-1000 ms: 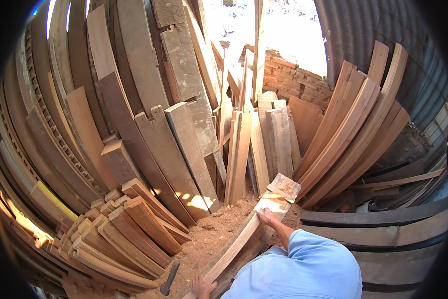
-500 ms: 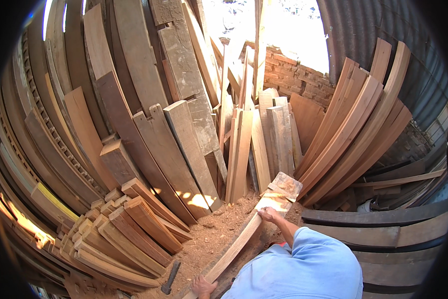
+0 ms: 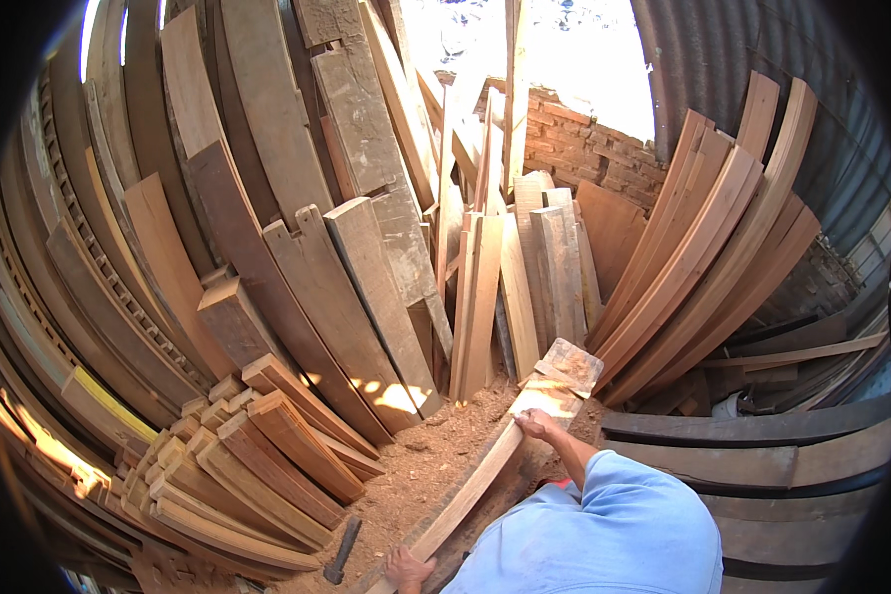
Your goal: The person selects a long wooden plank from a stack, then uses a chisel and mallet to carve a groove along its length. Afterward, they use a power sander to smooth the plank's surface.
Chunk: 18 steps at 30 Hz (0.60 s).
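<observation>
A long pale wooden strip [image 3: 468, 497] lies slantwise on a wooden bench beam [image 3: 549, 398]. My right hand [image 3: 537, 424] is closed on its far end, fingers curled over the wood. My left hand [image 3: 406, 568] grips the strip's near part by its edge, close to the lower border of the view. Just beyond my right hand, a worn, flat wooden piece [image 3: 570, 366] sits on the far end of the beam. My light blue sleeve [image 3: 643, 495] hides some of the right side of the bench.
A dark hammer-like tool [image 3: 342, 551] lies in the sawdust [image 3: 411, 470] left of the beam. Stacked short boards [image 3: 277, 450] stand farther left. Tall planks [image 3: 287, 109] lean behind them, more boards [image 3: 708, 247] lean at right, and a brick wall [image 3: 584, 148] rises at the back.
</observation>
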Available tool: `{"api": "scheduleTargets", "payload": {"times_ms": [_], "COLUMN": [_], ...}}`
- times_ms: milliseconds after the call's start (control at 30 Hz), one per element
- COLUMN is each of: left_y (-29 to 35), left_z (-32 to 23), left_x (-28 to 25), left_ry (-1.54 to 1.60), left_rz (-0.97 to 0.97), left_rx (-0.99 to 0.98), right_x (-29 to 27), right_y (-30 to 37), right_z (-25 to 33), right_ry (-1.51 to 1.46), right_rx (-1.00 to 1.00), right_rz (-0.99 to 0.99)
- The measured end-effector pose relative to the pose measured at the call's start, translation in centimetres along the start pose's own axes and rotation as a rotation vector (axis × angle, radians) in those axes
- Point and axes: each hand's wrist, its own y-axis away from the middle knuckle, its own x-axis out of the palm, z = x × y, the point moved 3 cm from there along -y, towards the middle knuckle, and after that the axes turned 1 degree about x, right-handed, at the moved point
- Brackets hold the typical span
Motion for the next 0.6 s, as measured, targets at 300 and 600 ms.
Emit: {"api": "scheduleTargets", "payload": {"times_ms": [300, 600], "left_y": [-0.3, -0.2], "left_z": [-0.6, -0.7], "left_x": [-0.5, -0.7], "left_ry": [0.011, -0.002], "left_rz": [0.044, -0.008], "left_rx": [-0.008, 0.026], "right_x": [1.3, 0.7], "right_y": [-2.2, -1.3], "right_z": [-2.1, -1.4], "right_ry": [0.026, 0.021], "right_rx": [-0.029, -0.03], "right_rz": [-0.091, -0.088]}}
